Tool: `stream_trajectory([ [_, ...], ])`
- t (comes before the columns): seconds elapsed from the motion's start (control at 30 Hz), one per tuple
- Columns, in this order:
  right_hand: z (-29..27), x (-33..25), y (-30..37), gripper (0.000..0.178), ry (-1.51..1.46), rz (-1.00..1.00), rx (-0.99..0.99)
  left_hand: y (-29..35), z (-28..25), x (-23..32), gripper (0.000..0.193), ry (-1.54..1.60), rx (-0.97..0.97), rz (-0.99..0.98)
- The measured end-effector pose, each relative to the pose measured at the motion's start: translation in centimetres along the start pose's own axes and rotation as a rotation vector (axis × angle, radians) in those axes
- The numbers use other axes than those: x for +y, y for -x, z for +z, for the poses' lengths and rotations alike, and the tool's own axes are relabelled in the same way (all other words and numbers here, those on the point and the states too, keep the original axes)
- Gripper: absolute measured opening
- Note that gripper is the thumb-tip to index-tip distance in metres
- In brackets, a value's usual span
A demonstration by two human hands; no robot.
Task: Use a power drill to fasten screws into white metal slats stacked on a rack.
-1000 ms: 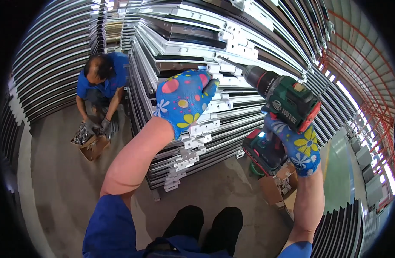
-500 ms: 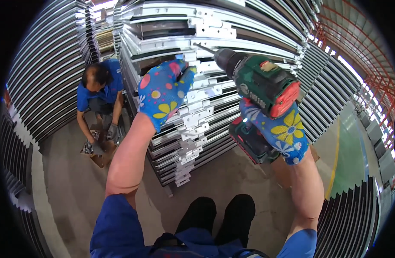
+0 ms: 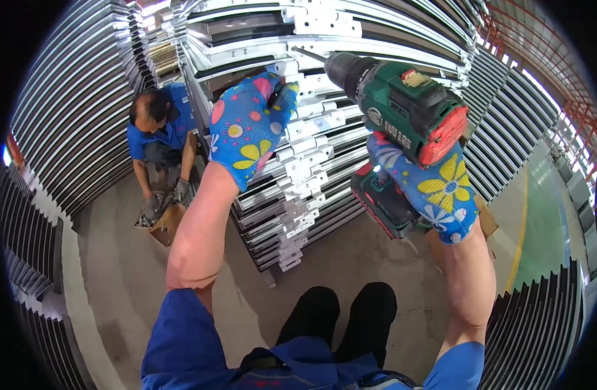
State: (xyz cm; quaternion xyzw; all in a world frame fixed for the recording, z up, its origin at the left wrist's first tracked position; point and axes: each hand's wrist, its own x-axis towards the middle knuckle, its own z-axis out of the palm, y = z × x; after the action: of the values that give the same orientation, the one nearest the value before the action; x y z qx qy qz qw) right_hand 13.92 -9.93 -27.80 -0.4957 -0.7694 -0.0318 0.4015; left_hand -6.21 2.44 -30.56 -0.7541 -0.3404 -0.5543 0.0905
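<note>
A worker's right hand (image 3: 425, 185) is holding a green drill (image 3: 402, 107) in a full, closed grip around its handle, likely so that the long bit (image 3: 309, 54) is lining up with the stacked metal frames (image 3: 353, 146); whether the tip is touching them is unclear. The left hand (image 3: 249, 127) is resting at the stack's near edge beside the hinges (image 3: 301, 159), perhaps for steadiness, its grip partly curled; what it is pinching, if anything, cannot be told. The stack is standing low on a bare concrete floor (image 3: 236, 325). Beyond, a co-worker (image 3: 165, 123) is crouching over a box (image 3: 167, 226), while a green walkway (image 3: 545, 211) is running beneath red roof beams (image 3: 539, 45).
</note>
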Motion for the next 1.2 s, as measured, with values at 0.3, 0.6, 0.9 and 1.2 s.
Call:
stream_trajectory([
  [0.3,0.7,-0.1,0.3,0.019,-0.132,0.052,0.064,0.1,-0.2,0.1,0.022,-0.006,-0.005,-0.011],
  [0.6,1.5,0.4,0.3,0.020,-0.268,0.060,0.076,0.1,-0.3,-0.2,0.023,-0.043,-0.038,-0.018],
  [0.9,0.8,0.3,0.1,0.021,-0.296,0.123,0.070,0.1,-0.3,0.5,0.025,-0.116,-0.004,0.023],
  [1.2,1.8,-0.4,-0.6,0.026,0.171,-0.270,0.155,0.5,-1.2,-0.6,0.022,-0.027,-0.047,-0.015],
])
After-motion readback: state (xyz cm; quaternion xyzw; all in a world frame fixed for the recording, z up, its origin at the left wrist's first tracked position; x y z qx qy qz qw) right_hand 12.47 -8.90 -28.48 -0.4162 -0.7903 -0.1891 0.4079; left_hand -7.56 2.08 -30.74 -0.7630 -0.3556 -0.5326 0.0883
